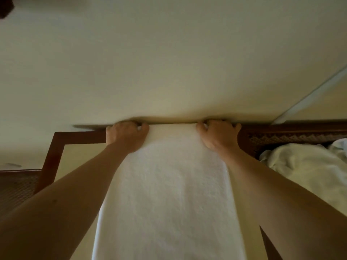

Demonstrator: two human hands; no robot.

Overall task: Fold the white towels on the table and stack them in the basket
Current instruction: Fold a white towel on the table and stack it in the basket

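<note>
A long white towel (pixel 169 194) stretches away from me down the middle of the view, its far edge near the wall. My left hand (pixel 126 136) grips the towel's far left corner. My right hand (pixel 218 135) grips the far right corner. Both sets of fingers curl over the far edge, and both arms reach out along the towel's sides. A heap of unfolded white towels (pixel 308 166) lies at the right. No basket is in view.
A pale wall (pixel 169 62) fills the upper half of the view. Dark wooden furniture with a carved rail (pixel 293 136) runs behind the heap at the right. A brown wooden frame (pixel 56 147) and woven panel (pixel 16 190) stand at the left.
</note>
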